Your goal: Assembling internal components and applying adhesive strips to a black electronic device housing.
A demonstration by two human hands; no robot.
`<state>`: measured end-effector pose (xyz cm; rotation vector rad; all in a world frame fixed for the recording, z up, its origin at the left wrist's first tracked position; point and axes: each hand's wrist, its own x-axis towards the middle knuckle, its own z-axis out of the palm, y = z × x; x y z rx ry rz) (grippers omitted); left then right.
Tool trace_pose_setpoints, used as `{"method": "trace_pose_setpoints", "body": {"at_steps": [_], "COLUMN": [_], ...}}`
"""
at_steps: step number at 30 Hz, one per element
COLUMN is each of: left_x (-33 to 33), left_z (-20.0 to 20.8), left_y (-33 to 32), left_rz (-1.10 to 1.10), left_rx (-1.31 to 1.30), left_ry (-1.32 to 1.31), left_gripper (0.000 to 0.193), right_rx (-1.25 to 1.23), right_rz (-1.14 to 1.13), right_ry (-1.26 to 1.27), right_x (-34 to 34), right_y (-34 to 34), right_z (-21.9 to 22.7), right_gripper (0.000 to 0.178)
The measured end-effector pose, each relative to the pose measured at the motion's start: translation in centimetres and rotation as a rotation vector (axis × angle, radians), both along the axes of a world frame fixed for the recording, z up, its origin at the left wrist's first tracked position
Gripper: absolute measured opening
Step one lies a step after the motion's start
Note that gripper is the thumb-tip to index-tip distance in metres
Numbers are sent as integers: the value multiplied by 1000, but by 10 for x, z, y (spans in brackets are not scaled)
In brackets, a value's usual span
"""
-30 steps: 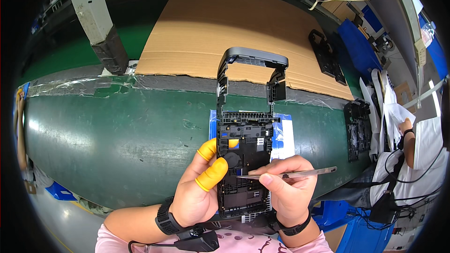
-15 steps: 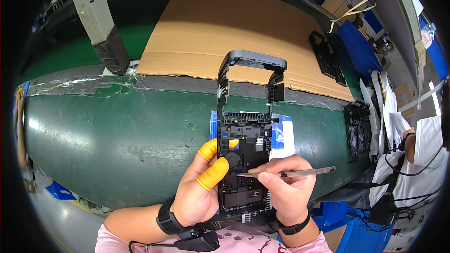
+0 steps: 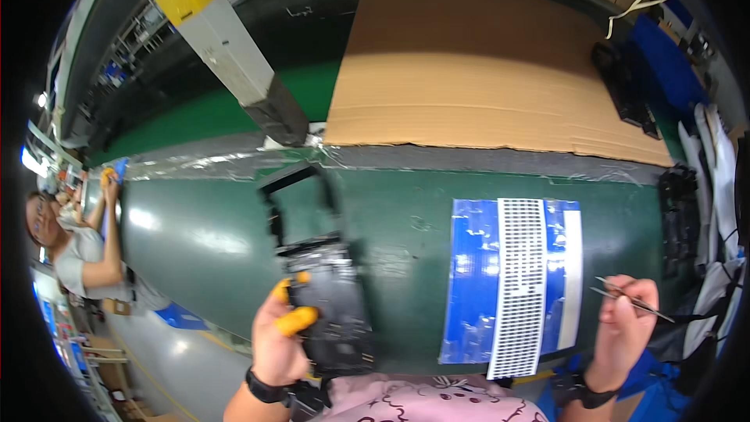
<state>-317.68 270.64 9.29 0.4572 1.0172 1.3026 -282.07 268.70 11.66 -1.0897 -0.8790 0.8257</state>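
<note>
On the left, my left hand (image 3: 277, 344) grips a black plastic housing (image 3: 334, 309) by its left edge. Yellow finger cots cover its thumb and a finger. The housing is blurred by motion; it has an open rectangular frame at its far end and a recessed body nearer me. Far to the right, my right hand (image 3: 625, 332) pinches metal tweezers (image 3: 647, 308), whose tips are apart with nothing visible between them. Between the hands lies a blue board (image 3: 474, 281) with a white sheet of small dark labels (image 3: 521, 266) on it.
Brown cardboard (image 3: 469, 94) lies across the back of the green table (image 3: 406, 266). A grey post (image 3: 234, 62) rises at the back left. More black plastic parts sit at the right, one on the cardboard (image 3: 621, 90), others stacked (image 3: 678, 219). Another person (image 3: 90, 262) is at the far left.
My left hand has carried the housing to the left, off the blue board. My right hand has drawn the tweezers out of the housing and away to the right. The view has shifted left.
</note>
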Motion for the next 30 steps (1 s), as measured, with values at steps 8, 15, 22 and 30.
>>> {"method": "trace_pose_setpoints", "body": {"at_steps": [8, 15, 22, 30], "left_x": [-186, -254, -75, 326], "left_z": [3, -32, 20, 41], "left_y": [159, 271, 132, 113], "left_rz": [14, 356, -201, -1097], "left_rx": [133, 98, 429, 1170], "left_ry": [158, 755, 751, 851], "left_gripper": [30, 44, 26, 13], "right_rx": [-56, -16, -82, 5], "right_rz": [-141, -58, -222, -167], "right_ry": [106, 176, 44, 244], "right_x": [7, 13, 56, 60], "right_y": [1, -16, -48, -83], "right_z": [-12, -13, -52, -54], "right_gripper": [18, 20, 12, 15]}}
